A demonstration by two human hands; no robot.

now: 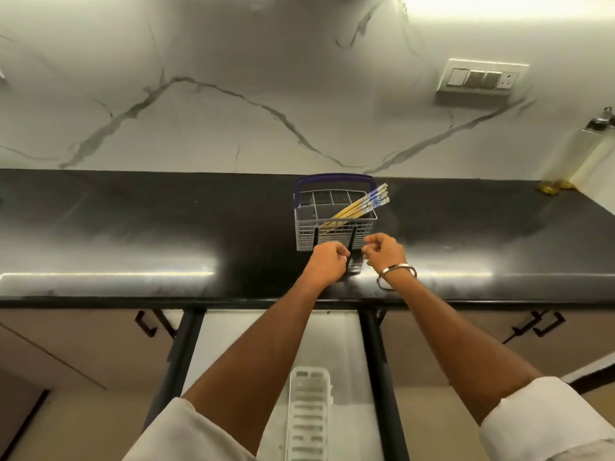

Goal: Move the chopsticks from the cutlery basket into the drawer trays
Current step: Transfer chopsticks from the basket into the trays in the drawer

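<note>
All chopsticks [357, 205] still in cutlery basket [332, 217] on bench [133, 227]; drawer tray [309, 414] holds none. Left hand [327, 261] and right hand [382, 252]: grip curled, empty.

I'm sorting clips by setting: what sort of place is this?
Most likely a home kitchen: a black countertop against a marble-look wall, a cutlery basket holding chopsticks, and an open drawer with a white tray under the counter.

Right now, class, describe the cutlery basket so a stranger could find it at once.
On the long black polished countertop under the white marbled wall, look just beyond the person's two hands. The grey plastic grid cutlery basket stands there, marked out by its purple handle and the yellow, blue-patterned chopsticks leaning from it.
</note>
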